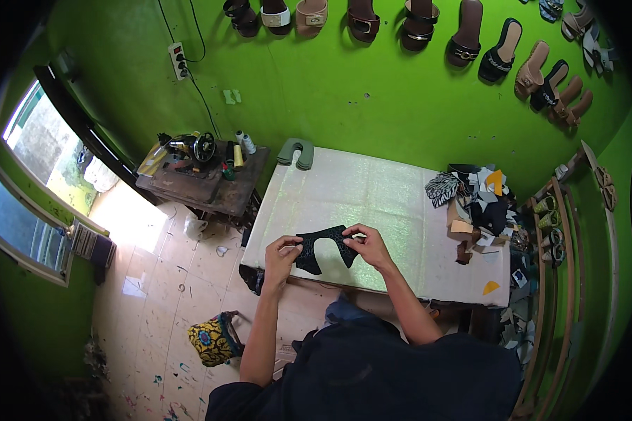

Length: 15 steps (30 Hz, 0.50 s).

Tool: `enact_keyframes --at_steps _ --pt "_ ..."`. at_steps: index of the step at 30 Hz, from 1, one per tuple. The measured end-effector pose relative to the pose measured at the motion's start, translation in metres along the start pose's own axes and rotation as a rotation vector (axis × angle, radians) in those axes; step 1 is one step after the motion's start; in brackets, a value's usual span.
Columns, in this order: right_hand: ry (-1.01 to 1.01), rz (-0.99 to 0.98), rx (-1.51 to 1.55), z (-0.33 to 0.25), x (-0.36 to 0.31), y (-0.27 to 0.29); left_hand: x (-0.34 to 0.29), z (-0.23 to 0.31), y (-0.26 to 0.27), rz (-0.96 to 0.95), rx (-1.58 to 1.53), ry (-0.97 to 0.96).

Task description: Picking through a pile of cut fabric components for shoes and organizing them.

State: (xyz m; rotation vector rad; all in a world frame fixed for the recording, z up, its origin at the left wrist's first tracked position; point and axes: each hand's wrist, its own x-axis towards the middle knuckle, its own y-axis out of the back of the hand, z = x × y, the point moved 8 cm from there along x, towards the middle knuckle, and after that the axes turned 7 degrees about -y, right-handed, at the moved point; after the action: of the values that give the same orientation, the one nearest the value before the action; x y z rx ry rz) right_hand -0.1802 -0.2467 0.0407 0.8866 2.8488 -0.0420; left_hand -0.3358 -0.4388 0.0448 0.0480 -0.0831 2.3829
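Between my hands, above the near left part of a white-covered table (379, 189), a black U-shaped shoe upper piece (323, 233) with a textured pattern is stretched out. My left hand (281, 256) pinches its left side between thumb and fingers. On the opposite side, my right hand (367, 245) grips the upper right edge, thumb toward the middle. The white cover shows through the piece's curved opening. Green U-shaped pieces (305, 158) lie at the table's far left corner, apart from both hands.
Material scraps (481, 203) are heaped on the table's right end, beside a wooden rack (565, 281). A sewing machine (189, 147) with thread spools stands on a small table at left. Near my left forearm is a patterned stool (214, 342). Sandals (418, 24) hang on the green wall.
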Motion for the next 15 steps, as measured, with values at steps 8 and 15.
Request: enact_keyframes --at_steps 8,15 --pt "-0.026 0.026 0.059 0.006 0.058 -0.006 0.052 -0.008 0.015 0.000 0.068 0.069" --pt "-0.117 0.055 0.023 0.024 0.117 -0.011 0.107 -0.033 0.032 -0.002 0.205 0.055"
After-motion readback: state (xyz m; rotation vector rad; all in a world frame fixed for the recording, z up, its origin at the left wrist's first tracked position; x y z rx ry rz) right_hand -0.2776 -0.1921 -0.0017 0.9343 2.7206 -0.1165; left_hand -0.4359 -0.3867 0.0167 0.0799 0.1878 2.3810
